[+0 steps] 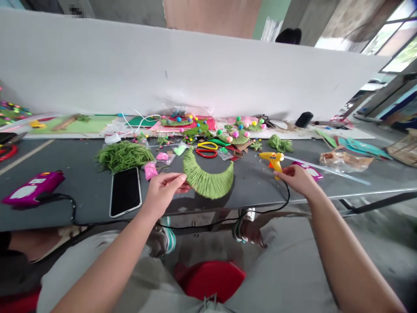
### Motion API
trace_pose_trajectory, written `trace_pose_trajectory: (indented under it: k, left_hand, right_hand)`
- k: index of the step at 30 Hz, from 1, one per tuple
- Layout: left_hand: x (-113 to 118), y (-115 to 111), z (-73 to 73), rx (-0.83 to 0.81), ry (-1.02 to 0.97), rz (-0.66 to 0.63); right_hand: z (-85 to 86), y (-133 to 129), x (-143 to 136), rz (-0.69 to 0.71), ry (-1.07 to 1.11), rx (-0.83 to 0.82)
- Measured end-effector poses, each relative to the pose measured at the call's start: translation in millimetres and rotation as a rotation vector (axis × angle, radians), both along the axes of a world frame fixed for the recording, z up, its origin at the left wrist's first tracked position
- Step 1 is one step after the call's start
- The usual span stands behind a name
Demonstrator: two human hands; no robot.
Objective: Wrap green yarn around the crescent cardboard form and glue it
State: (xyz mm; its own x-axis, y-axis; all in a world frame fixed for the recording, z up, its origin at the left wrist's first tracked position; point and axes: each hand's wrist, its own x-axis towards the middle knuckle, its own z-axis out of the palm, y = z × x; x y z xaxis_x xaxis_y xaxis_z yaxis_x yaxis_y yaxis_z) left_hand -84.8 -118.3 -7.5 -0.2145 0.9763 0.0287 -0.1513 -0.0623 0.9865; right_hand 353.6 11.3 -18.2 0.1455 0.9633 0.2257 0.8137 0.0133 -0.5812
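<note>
The left hand (164, 189) has its grip pinched on the left edge of a green yarn-wrapped crescent (210, 182), thumb on top, probably so that the broad wrapped face lies uncovered. The crescent is near the front of the surface (250, 187), in the middle, horns pointing away from the person; whether it rests there or hangs just above is hard to tell. The right grip closes on the low end of the handle of a yellow glue gun (276, 160), its nozzle toward the left. No finger of the right hand (298, 178) shows on the orange trigger, so this looks like a hold for carrying or placing rather than squeezing. A black cord (224, 221) droops from the gun past the front edge, which leaves the middle free of it. Yellow-handled scissors (207, 145) and a green yarn pile (124, 156) lie beyond the crescent, seemingly within easy reach.
</note>
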Motion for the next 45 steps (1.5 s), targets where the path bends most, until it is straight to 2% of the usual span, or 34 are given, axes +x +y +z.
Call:
trace_pose_trajectory:
  k: [2, 4, 8, 11, 15, 20, 25, 29, 37, 45]
  left_hand:
    - [1.5, -2.6, -1.4, 0.014, -0.010, 0.006]
    - [4.3, -4.8, -1.8, 0.030, -0.023, 0.011]
    - [12.0, -9.1, -3.6, 0.062, -0.061, 0.029]
    - [18.0, -13.7, -9.4, 0.076, -0.095, 0.051]
    - [24.8, -18.9, -20.9, 0.075, -0.124, 0.076]
    - [27.7, -12.6, -31.3, 0.093, -0.118, 0.096]
    - [25.6, 0.8, -35.5, 0.135, -0.097, 0.120]
    - [25.6, 1.6, -37.6, 0.159, -0.061, 0.116]
    - [24.6, -0.7, -38.8, 0.120, 0.010, 0.065]
    - [23.7, 0.3, -40.8, 0.077, 0.020, 0.061]
  right_hand:
    - [-0.3, -27.2, -3.4, -0.037, 0.109, -0.020]
    - [-2.9, -56.1, -16.6, -0.010, 0.255, -0.049]
    - [-9.5, -99.4, -68.3, 0.227, 0.591, -0.184]
    - [-13.1, -110.6, -108.7, 0.378, 0.770, -0.276]
    - [-18.0, -106.0, -141.0, 0.415, 0.942, -0.298]
    - [-23.4, -88.0, -155.2, 0.466, 1.072, -0.256]
    - [-22.7, -67.2, -158.7, 0.503, 1.118, -0.269]
    - [-24.6, -58.9, -160.4, 0.498, 1.129, -0.271]
    - [-32.1, -59.2, -159.4, 0.450, 1.162, -0.163]
    - [-32.6, -62.1, -155.6, 0.426, 1.212, -0.173]
